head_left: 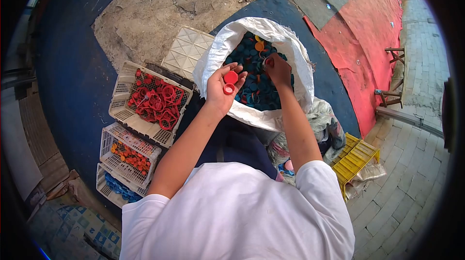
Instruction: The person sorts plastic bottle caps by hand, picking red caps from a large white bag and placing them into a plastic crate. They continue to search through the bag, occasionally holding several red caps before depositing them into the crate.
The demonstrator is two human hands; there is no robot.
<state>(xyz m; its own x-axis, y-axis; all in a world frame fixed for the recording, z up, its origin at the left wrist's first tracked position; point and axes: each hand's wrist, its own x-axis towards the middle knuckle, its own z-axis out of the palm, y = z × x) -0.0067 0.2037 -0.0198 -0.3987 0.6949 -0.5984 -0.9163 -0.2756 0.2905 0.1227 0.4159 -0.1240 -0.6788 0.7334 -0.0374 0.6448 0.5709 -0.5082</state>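
Two red bottle caps [229, 82] rest on the upturned palm of my left hand [222, 88], its fingers curled up around them. That hand is over the near left rim of a white woven sack [298, 51]. Inside the sack lie many dark green-blue bottle caps [256, 88], with a few orange caps [259, 46] among them. My right hand [278, 70] reaches into the sack's right side, fingers pinched together just above the caps. A small pale piece shows at its fingertips, too small to make out.
On my left stand a crate [125, 109] of red caps and rings, a crate [107, 144] of orange caps and a crate [102, 185] of blue pieces. An overturned white crate [186, 49] lies behind them. A yellow crate [356, 158] is on the right.
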